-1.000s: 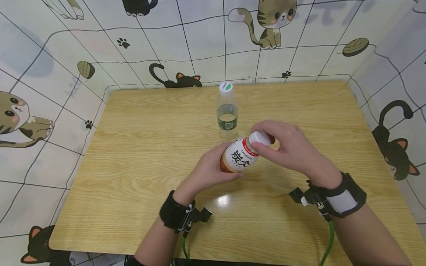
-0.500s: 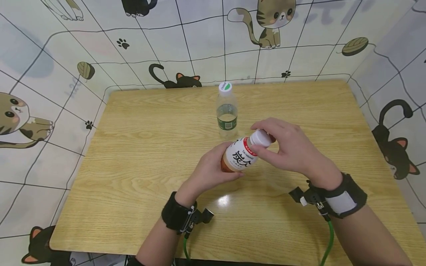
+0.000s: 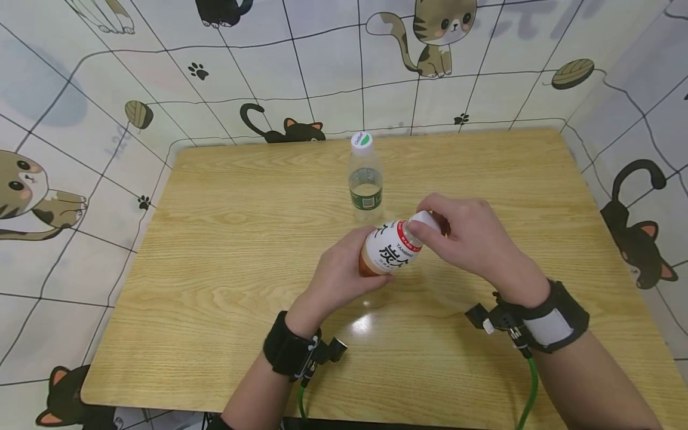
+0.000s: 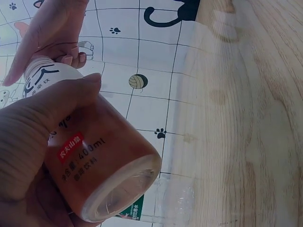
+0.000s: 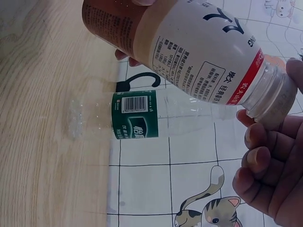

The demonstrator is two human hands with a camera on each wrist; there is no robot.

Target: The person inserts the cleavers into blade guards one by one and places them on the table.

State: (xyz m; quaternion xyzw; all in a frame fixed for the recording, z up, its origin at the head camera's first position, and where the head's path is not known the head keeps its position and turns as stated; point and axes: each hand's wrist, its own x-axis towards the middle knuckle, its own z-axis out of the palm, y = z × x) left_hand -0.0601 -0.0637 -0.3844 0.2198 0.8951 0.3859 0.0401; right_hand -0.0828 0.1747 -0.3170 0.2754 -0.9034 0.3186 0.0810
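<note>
My left hand (image 3: 338, 266) holds a coffee drink bottle (image 3: 391, 248) round its lower body. The bottle is tilted above the table, cap end up and to the right. It has a white label with black characters, a red band near the neck and a brown lower part. My right hand (image 3: 473, 236) pinches the white cap (image 3: 428, 220) between thumb and fingers. In the right wrist view the cap (image 5: 277, 101) sits at the bottle's mouth, with the ridged clear neck showing below it. The left wrist view shows the bottle's base (image 4: 124, 189) and left thumb (image 4: 78, 94).
A clear water bottle (image 3: 366, 179) with a green label and white cap stands upright behind the held bottle. Wood-grain table (image 3: 226, 251) lies beneath. Cat-print walls (image 3: 333, 65) border its back and sides. Green cables (image 3: 532, 394) trail from both wrist cameras.
The bottle has shifted slightly right, still in my left hand. My right fingers and thumb have moved in closer round the cap and cover more of it. The water bottle stays standing.
</note>
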